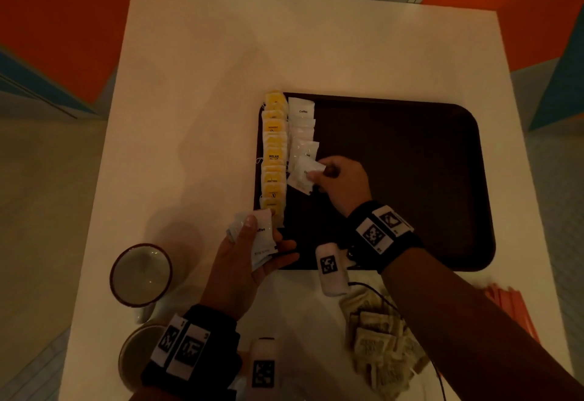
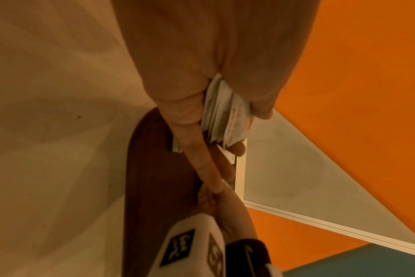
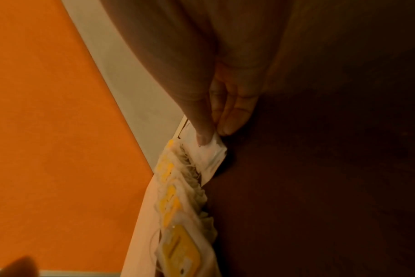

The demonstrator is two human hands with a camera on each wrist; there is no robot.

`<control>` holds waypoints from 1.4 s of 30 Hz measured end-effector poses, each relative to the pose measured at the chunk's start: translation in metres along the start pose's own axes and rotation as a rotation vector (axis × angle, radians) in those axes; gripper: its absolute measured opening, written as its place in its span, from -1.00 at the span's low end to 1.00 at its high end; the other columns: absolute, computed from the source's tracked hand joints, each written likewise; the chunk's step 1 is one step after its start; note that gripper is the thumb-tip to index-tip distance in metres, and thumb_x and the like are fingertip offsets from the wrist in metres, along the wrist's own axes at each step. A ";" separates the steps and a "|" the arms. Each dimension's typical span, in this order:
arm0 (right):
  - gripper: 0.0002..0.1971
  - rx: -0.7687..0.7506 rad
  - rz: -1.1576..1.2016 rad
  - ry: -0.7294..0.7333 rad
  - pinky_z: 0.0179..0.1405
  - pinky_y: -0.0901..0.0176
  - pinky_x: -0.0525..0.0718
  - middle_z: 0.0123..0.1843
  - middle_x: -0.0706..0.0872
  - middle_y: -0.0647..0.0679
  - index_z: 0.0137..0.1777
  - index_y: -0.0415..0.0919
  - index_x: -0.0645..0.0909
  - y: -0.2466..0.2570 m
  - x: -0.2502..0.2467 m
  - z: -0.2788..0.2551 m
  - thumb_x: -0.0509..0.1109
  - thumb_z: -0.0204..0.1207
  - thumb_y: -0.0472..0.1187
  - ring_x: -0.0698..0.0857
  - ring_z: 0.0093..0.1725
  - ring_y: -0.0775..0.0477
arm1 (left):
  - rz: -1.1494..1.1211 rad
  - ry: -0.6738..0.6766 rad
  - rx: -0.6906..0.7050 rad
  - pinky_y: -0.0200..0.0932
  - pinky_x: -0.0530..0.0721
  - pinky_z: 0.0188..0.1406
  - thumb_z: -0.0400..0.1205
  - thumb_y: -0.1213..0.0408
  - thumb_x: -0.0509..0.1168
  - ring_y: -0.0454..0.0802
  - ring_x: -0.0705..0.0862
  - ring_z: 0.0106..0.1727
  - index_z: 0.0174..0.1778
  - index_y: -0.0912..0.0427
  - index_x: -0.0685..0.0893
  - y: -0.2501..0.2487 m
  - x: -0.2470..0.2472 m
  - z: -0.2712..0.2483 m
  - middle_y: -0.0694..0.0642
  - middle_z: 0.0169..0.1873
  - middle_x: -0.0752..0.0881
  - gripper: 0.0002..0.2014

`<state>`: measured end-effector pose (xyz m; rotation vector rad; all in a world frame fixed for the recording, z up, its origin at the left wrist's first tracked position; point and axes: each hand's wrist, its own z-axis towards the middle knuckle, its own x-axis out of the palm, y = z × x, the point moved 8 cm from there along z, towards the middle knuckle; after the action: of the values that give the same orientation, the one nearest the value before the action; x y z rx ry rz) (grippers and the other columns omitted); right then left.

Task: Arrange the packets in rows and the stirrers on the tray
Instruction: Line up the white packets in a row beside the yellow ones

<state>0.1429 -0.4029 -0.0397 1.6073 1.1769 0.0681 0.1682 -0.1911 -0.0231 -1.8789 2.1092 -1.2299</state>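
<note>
Meanwhile, the right hand [image 1: 343,184] pinches a white coffee packet [image 1: 305,176] over the tray's [image 1: 410,179] left edge, beside the yellow row [image 1: 274,160]; the left hand [image 1: 243,261] grips spare packets [image 1: 260,239] at the tray's near-left corner.

- Yellow packets [image 1: 273,160] lie overlapped in a row along the dark tray's [image 1: 410,160] left edge.
- White packets [image 1: 302,129] form a 2nd row beside them.
- Beige packets [image 1: 379,343] sit heaped on the table.
- Orange stirrers [image 1: 512,309] lie off the tray.

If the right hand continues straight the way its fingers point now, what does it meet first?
Probably the row of yellow tea packets; the right hand, pinching a white coffee packet, points toward it. Height is unclear.
</note>
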 end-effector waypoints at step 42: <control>-0.57 -0.499 -0.177 0.576 0.21 0.77 0.20 0.31 0.60 -0.01 0.37 -0.14 0.53 0.073 0.031 -0.111 0.42 0.49 -0.19 0.34 0.19 0.40 | 0.077 0.144 -0.153 0.21 0.77 -0.20 0.35 -0.40 -0.13 0.19 0.79 -0.02 0.21 0.01 0.59 0.003 0.025 -0.005 0.15 -0.04 0.82 -0.25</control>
<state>0.1416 -0.2968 0.0458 1.0578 1.5804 0.6928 0.1571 -0.2102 -0.0103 -1.7950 2.3891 -1.2561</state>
